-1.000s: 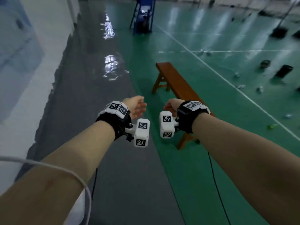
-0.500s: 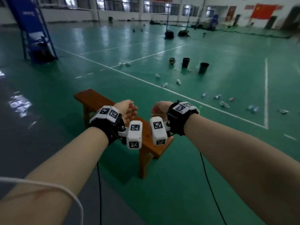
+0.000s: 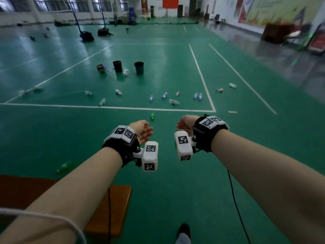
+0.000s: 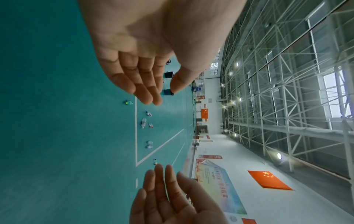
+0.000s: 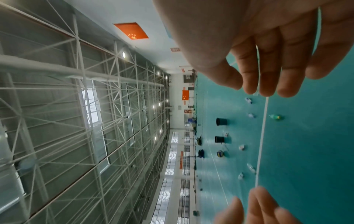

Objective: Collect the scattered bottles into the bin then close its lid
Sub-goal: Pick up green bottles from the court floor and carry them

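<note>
Several plastic bottles lie scattered on the green court floor, among them a clear bottle [image 3: 173, 102] past the white line. A green bottle [image 3: 152, 116] lies just beyond my hands, and another green bottle [image 3: 64, 167] lies near the bench. Two black bins, the left bin [image 3: 117, 66] and the right bin [image 3: 139, 67], stand upright farther back with open tops; I see no lid. My left hand [image 3: 143, 132] and right hand [image 3: 184, 122] hang in the air side by side. Both hold nothing, their fingers relaxed, as the left wrist view confirms for the left hand [image 4: 145, 84].
A brown wooden bench [image 3: 114, 208] is close at the lower left, under my left forearm. A ball [image 3: 101, 68] lies left of the bins. Black cables hang from both wrists. Net-post bases [image 3: 87, 36] stand far back. My shoe [image 3: 183, 228] shows at the bottom.
My view has swung right, from the grey floor and bench to the court with bottles and bins. The bench has slid to the lower left. Both hands keep the same empty pose.
</note>
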The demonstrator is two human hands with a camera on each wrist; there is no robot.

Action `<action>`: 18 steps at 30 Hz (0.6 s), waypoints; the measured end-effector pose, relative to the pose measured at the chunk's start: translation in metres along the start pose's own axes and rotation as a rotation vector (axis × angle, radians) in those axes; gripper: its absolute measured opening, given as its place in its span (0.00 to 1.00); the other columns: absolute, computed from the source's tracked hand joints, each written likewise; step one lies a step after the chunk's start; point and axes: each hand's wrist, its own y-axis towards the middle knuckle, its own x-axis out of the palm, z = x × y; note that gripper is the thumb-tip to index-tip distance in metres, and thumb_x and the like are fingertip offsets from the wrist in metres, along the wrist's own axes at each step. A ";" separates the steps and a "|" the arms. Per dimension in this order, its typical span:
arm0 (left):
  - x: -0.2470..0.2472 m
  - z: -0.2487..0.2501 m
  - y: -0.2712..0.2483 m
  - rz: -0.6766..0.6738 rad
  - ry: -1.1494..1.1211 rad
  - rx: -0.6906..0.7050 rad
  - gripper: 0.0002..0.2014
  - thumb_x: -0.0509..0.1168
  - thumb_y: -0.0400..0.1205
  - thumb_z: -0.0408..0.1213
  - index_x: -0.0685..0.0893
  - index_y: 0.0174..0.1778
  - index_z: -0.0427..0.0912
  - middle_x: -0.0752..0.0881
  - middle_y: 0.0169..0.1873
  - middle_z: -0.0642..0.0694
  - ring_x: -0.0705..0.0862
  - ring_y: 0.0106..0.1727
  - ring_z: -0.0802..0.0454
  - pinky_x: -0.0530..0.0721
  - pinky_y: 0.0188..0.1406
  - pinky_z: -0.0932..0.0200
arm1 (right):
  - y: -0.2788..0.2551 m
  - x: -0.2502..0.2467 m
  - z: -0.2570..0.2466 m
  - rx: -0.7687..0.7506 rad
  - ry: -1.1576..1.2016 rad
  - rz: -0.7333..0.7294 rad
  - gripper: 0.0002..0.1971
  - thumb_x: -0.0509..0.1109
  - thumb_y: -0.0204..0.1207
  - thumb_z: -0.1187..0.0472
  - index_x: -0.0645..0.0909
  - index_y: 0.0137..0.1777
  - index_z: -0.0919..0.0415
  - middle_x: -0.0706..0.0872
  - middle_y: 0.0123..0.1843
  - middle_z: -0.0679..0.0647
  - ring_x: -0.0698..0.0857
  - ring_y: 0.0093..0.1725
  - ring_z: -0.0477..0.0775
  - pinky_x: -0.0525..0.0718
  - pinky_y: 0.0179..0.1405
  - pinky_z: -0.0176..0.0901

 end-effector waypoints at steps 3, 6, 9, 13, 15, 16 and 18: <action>0.038 0.048 0.067 -0.001 0.055 -0.043 0.11 0.57 0.84 0.35 0.76 0.36 0.40 0.83 0.33 0.47 0.78 0.33 0.54 0.75 0.34 0.62 | 0.078 -0.039 -0.052 0.044 0.049 -0.014 0.16 0.54 0.84 0.64 0.69 0.33 0.61 0.77 0.16 0.52 0.73 0.14 0.47 0.70 0.14 0.29; 0.064 0.107 0.129 0.028 0.063 -0.002 0.12 0.56 0.84 0.35 0.76 0.35 0.41 0.83 0.32 0.48 0.78 0.32 0.55 0.74 0.32 0.63 | 0.142 -0.060 -0.107 0.023 0.123 0.001 0.16 0.53 0.83 0.65 0.68 0.32 0.62 0.74 0.09 0.49 0.71 0.07 0.45 0.67 0.08 0.26; 0.081 0.151 0.178 0.071 0.001 0.023 0.12 0.55 0.85 0.34 0.75 0.35 0.43 0.83 0.29 0.50 0.78 0.31 0.56 0.74 0.30 0.63 | 0.191 -0.059 -0.149 0.002 0.051 0.037 0.13 0.55 0.82 0.68 0.73 0.35 0.64 0.77 0.11 0.51 0.73 0.08 0.46 0.72 0.13 0.26; 0.097 0.174 0.248 0.058 -0.015 -0.012 0.11 0.55 0.84 0.34 0.75 0.35 0.42 0.84 0.26 0.50 0.78 0.31 0.56 0.74 0.29 0.63 | 0.264 -0.042 -0.178 0.021 0.090 -0.031 0.15 0.55 0.80 0.67 0.70 0.31 0.61 0.74 0.15 0.51 0.71 0.13 0.47 0.69 0.19 0.28; 0.103 0.181 0.289 0.071 -0.022 -0.040 0.12 0.55 0.84 0.33 0.75 0.34 0.41 0.84 0.18 0.51 0.77 0.30 0.55 0.74 0.30 0.63 | 0.306 -0.034 -0.189 0.023 0.107 -0.057 0.16 0.55 0.80 0.67 0.67 0.28 0.60 0.71 0.17 0.51 0.69 0.14 0.47 0.67 0.21 0.32; 0.106 0.184 0.312 0.075 -0.033 -0.056 0.12 0.55 0.84 0.32 0.74 0.34 0.41 0.84 0.21 0.50 0.77 0.31 0.55 0.75 0.32 0.63 | 0.328 -0.031 -0.194 0.033 0.093 -0.047 0.16 0.55 0.80 0.67 0.68 0.29 0.60 0.72 0.15 0.51 0.71 0.15 0.47 0.70 0.22 0.34; 0.110 0.191 0.359 0.069 -0.058 -0.091 0.12 0.54 0.84 0.32 0.74 0.35 0.40 0.82 0.30 0.47 0.77 0.32 0.55 0.75 0.34 0.63 | 0.375 -0.027 -0.208 0.059 0.053 -0.003 0.15 0.57 0.81 0.67 0.71 0.30 0.62 0.75 0.12 0.50 0.77 0.14 0.48 0.79 0.20 0.35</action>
